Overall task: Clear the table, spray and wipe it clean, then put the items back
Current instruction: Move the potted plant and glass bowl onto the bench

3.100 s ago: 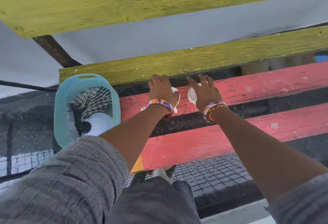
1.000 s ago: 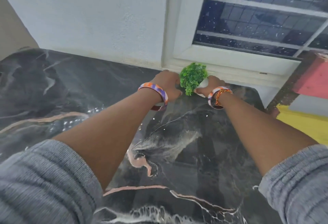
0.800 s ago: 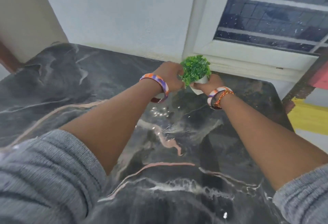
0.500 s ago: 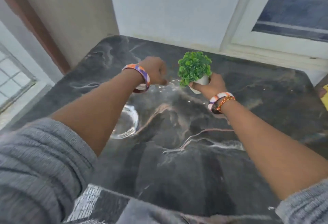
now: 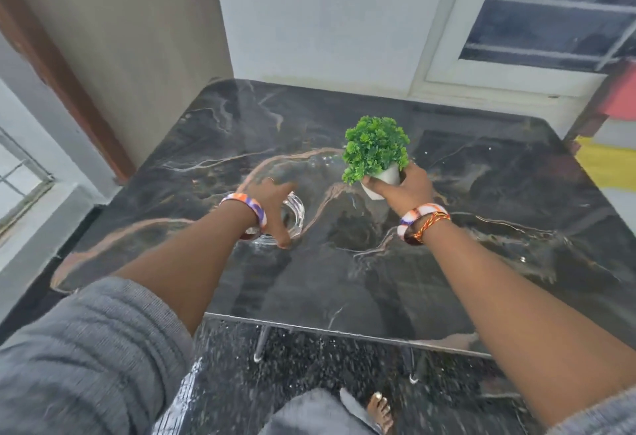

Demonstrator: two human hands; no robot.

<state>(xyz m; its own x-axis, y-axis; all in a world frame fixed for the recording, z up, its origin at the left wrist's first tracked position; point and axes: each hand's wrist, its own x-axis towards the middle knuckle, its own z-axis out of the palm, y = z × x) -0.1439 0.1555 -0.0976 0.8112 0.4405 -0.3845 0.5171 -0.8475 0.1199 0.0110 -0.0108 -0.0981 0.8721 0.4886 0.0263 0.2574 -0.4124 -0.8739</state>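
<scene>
A small green artificial plant (image 5: 375, 149) in a white pot (image 5: 387, 176) is held in my right hand (image 5: 406, 190), tilted a little and lifted above the middle of the black marble-patterned table (image 5: 481, 228). A clear glass dish (image 5: 296, 209) lies on the table left of centre. Over it, my left hand (image 5: 272, 200) is spread with fingers apart, the thumb at the near rim. That hand hides most of the dish, and I cannot tell whether it grips it.
The table stands against a white wall, with a dark window (image 5: 550, 21) at the back right and a brown door frame (image 5: 62, 73) at the left. Red and yellow planks (image 5: 609, 159) lie past the right edge. My bare foot (image 5: 380, 410) is below the near edge.
My right hand has brought the plant from the back edge toward the table's middle. My left hand has let go of the pot, opened, and dropped onto the glass dish.
</scene>
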